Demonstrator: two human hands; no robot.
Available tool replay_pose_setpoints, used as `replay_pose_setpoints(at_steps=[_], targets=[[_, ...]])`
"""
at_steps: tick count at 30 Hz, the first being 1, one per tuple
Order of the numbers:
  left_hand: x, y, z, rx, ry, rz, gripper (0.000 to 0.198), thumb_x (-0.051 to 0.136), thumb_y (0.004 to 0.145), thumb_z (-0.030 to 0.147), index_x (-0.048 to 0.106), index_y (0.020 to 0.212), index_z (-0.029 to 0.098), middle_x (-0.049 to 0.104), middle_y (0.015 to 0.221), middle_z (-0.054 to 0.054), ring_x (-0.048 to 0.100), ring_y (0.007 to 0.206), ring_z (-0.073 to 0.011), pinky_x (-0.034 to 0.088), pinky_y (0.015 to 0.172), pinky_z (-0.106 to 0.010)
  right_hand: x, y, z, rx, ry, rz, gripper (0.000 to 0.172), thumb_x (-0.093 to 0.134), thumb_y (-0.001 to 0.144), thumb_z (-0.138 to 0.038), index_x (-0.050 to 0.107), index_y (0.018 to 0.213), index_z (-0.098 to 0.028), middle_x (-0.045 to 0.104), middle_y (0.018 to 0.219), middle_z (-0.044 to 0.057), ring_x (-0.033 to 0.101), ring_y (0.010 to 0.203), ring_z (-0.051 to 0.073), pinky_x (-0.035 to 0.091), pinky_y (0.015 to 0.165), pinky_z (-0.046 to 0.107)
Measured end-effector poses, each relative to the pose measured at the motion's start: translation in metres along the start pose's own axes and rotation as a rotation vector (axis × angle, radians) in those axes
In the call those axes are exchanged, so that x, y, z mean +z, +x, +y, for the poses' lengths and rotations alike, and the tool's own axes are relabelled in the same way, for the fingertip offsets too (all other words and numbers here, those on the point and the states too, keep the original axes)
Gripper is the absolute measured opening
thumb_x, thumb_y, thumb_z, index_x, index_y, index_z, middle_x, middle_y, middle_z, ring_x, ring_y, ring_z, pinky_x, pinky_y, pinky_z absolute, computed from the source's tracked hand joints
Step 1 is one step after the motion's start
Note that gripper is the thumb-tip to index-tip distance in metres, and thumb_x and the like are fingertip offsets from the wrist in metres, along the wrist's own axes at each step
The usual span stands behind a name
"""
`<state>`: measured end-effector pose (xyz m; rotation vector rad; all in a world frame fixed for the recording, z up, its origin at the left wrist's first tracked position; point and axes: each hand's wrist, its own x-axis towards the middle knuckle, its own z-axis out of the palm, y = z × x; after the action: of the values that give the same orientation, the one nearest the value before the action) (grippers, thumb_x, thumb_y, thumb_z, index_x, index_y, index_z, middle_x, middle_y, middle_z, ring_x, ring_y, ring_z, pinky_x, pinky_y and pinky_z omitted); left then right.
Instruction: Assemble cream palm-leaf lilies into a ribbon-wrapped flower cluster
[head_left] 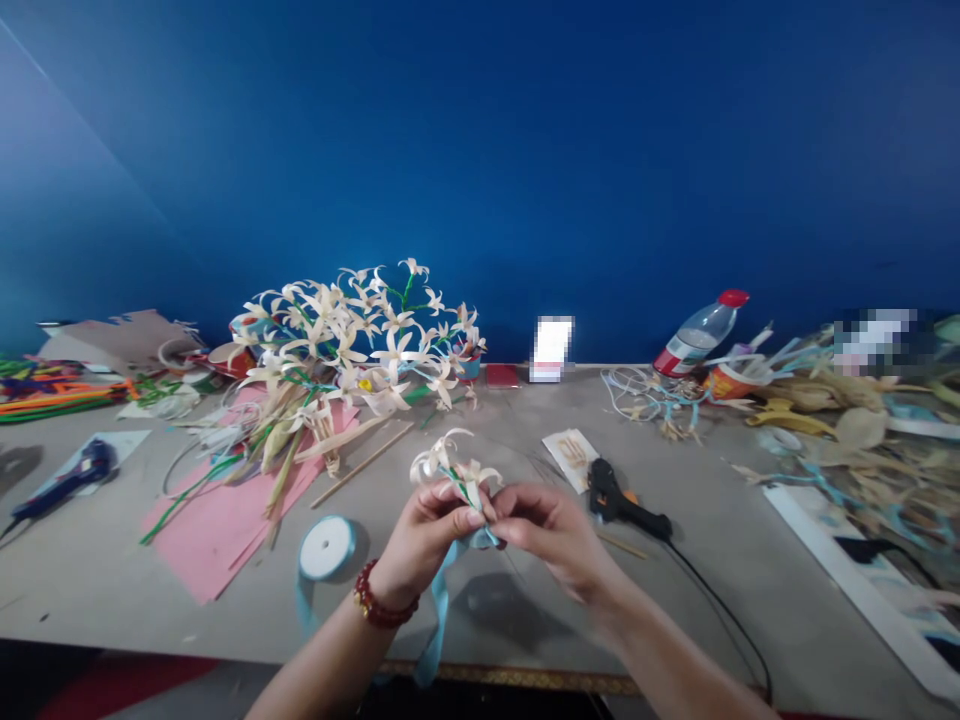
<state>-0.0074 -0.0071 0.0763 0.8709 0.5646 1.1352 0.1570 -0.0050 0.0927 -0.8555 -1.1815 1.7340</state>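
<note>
Both hands meet over the table's near edge around a small spray of white handmade flowers (pixel 454 460) with a green stem. My left hand (pixel 431 520), with a red bead bracelet (pixel 379 597) on its wrist, is closed on the stem. My right hand (pixel 544 525) pinches at the base of the spray, where light blue ribbon (pixel 439 610) is gathered; its tail hangs down over the table edge. To the left of my left hand lies a spool of the blue ribbon (pixel 325 548). Fingers partly hide where ribbon and stem meet.
A large bunch of white flowers (pixel 360 325) rests on pink paper (pixel 206 535) at the left. A black glue gun (pixel 626 505) lies right, its cord running forward; a blue glue gun (pixel 71 480) lies far left. A bottle (pixel 697 335) and dried husks (pixel 859 420) stand back right.
</note>
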Motion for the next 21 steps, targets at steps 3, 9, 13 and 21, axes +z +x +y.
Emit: replay_pose_setpoints(at_steps=[3, 9, 13, 21], targets=[[0.003, 0.000, -0.001, 0.020, 0.014, 0.067, 0.017, 0.083, 0.071, 0.031, 0.077, 0.078, 0.016, 0.069, 0.073, -0.004, 0.062, 0.064, -0.0160, 0.053, 0.064, -0.029, 0.000, 0.000, 0.001, -0.036, -0.057, 0.033, 0.021, 0.077, 0.070, -0.032, 0.062, 0.066, -0.019, 0.060, 0.064, -0.002, 0.053, 0.060, 0.013, 0.043, 0.060, 0.025], [0.004, -0.004, -0.005, 0.207, 0.244, 0.284, 0.021, 0.083, 0.070, 0.029, 0.073, 0.085, 0.019, 0.069, 0.082, -0.004, 0.062, 0.080, -0.0193, 0.050, 0.077, -0.030, -0.002, -0.003, -0.006, -0.372, -0.601, 0.128, 0.009, 0.063, 0.082, -0.020, 0.066, 0.074, -0.021, 0.069, 0.072, 0.001, 0.063, 0.068, 0.017, 0.047, 0.066, 0.028], [0.005, -0.014, -0.005, 0.424, 0.604, 0.394, 0.005, 0.072, 0.082, 0.023, 0.070, 0.079, 0.020, 0.065, 0.079, -0.002, 0.059, 0.079, -0.0186, 0.046, 0.078, -0.028, 0.000, -0.005, -0.014, -0.706, -1.017, 0.186, 0.011, 0.059, 0.086, -0.014, 0.065, 0.082, -0.022, 0.070, 0.076, 0.003, 0.063, 0.071, 0.018, 0.048, 0.069, 0.031], [0.005, -0.017, -0.008, 0.388, 0.697, 0.430, 0.006, 0.071, 0.084, 0.025, 0.071, 0.082, 0.019, 0.072, 0.079, -0.004, 0.063, 0.074, -0.0198, 0.048, 0.074, -0.029, 0.010, -0.005, -0.009, -0.966, -1.380, 0.217, 0.016, 0.058, 0.087, -0.012, 0.067, 0.096, -0.020, 0.076, 0.087, 0.008, 0.069, 0.079, 0.024, 0.053, 0.075, 0.038]])
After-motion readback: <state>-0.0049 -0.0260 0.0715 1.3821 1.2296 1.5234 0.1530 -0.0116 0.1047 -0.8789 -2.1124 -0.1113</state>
